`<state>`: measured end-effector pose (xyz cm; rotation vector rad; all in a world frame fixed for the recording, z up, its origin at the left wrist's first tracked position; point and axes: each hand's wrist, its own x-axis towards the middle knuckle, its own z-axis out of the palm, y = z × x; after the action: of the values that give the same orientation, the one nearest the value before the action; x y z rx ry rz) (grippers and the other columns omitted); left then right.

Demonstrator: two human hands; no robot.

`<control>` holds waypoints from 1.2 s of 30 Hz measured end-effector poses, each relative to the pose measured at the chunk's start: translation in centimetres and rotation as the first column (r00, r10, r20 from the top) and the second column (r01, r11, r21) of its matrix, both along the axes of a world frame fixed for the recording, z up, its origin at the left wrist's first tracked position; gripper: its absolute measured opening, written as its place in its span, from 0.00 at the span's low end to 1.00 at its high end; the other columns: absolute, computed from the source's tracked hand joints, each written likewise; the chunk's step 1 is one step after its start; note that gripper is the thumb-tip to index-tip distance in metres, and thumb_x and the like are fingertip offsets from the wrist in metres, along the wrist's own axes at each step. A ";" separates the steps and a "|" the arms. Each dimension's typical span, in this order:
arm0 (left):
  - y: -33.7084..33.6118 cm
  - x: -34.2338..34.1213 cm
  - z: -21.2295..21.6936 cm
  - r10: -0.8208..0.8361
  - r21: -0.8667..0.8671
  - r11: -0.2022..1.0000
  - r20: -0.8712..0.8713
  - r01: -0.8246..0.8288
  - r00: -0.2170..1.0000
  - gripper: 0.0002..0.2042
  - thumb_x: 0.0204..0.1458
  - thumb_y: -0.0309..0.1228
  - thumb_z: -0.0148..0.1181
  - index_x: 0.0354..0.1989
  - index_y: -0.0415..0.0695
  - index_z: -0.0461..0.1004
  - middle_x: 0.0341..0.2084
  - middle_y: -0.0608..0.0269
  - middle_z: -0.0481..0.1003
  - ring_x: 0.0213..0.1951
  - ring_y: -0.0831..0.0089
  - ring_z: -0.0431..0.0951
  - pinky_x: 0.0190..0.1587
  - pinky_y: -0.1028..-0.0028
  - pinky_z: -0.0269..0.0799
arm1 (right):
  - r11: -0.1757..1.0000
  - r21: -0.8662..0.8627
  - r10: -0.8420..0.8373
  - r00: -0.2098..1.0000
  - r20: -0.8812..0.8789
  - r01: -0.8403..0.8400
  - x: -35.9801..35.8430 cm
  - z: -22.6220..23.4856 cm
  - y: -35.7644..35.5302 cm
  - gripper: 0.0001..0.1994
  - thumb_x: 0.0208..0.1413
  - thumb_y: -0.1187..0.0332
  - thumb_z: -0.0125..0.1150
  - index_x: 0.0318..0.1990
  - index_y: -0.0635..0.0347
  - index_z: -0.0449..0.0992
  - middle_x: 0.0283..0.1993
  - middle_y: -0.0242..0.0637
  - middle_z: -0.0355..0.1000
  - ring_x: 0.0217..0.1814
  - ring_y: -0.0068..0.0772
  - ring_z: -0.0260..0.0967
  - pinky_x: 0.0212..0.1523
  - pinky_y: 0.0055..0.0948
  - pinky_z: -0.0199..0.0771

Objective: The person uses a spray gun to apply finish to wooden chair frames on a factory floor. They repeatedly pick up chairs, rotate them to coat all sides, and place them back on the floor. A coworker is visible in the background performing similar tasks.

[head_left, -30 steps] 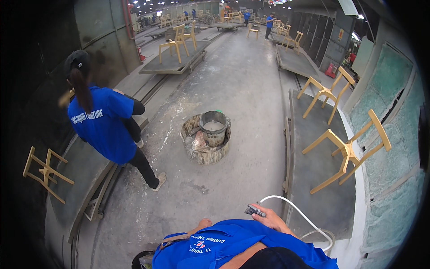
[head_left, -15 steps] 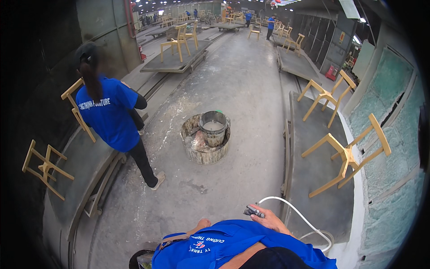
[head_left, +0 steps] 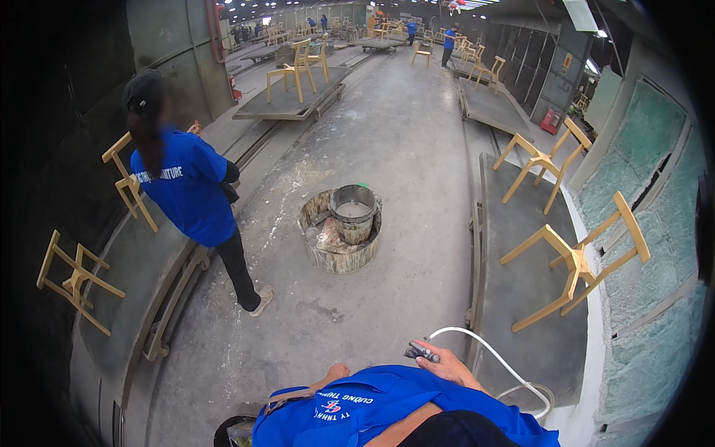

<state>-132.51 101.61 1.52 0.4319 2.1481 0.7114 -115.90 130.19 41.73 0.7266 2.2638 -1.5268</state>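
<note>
right hand (head_left: 445,363) closed around dark spray gun (head_left: 421,351), low centre, white hose (head_left: 497,358) trailing right | left hand (head_left: 339,369) barely visible, grip cannot be told | round pail (head_left: 353,212) on floor ahead | red box-shaped sign (head_left: 550,120) by right wall | wooden chair (head_left: 577,257) on right platform

Light comes from ceiling strip lamps (head_left: 581,13) overhead and far down the hall, leaving the concrete floor (head_left: 402,149) evenly bright with only soft, short shadows. The left wall (head_left: 67,112) sits in deep gloom, and black vignetting rings the frame. Fisheye distortion bends straight edges near the rim, and distant figures blur.
</note>
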 end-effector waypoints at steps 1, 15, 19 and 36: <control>0.1 -0.2 0.1 -0.013 -0.038 0.999 0.019 0.014 1.000 0.15 0.45 0.44 0.71 0.37 0.49 0.86 0.35 0.52 0.85 0.40 0.53 0.85 0.47 0.58 0.79 | 1.000 0.000 -0.001 1.000 -0.001 0.001 -0.1 0.0 0.0 0.29 0.65 0.50 0.61 0.72 0.40 0.66 0.66 0.50 0.72 0.71 0.53 0.67 0.69 0.43 0.67; 0.6 -0.2 0.3 0.017 -0.037 0.999 0.005 -0.017 1.000 0.14 0.49 0.43 0.67 0.40 0.48 0.85 0.37 0.50 0.84 0.42 0.53 0.84 0.48 0.57 0.79 | 1.000 -0.008 -0.010 1.000 0.013 0.010 -0.2 0.6 0.5 0.28 0.66 0.51 0.60 0.72 0.38 0.66 0.66 0.51 0.72 0.71 0.54 0.67 0.69 0.43 0.66; 0.9 0.0 0.5 0.023 -0.113 0.993 -0.101 -0.035 0.995 0.13 0.51 0.42 0.65 0.40 0.49 0.85 0.39 0.50 0.84 0.44 0.51 0.84 0.50 0.56 0.78 | 1.000 -0.018 -0.011 1.000 0.018 0.011 -0.4 1.0 0.6 0.28 0.66 0.51 0.61 0.72 0.39 0.66 0.66 0.50 0.72 0.71 0.53 0.67 0.69 0.43 0.66; 1.2 -1.1 0.0 0.079 -0.109 0.990 -0.077 -0.087 0.994 0.13 0.42 0.39 0.72 0.36 0.50 0.84 0.34 0.54 0.84 0.41 0.57 0.84 0.47 0.59 0.79 | 1.000 0.013 0.001 1.000 0.019 -0.001 -1.0 1.3 1.4 0.28 0.66 0.50 0.60 0.72 0.38 0.66 0.63 0.49 0.75 0.68 0.51 0.70 0.67 0.42 0.68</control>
<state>-133.65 102.86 1.49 0.3144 2.2724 0.6255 -116.85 131.63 43.01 0.7400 2.2619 -1.4997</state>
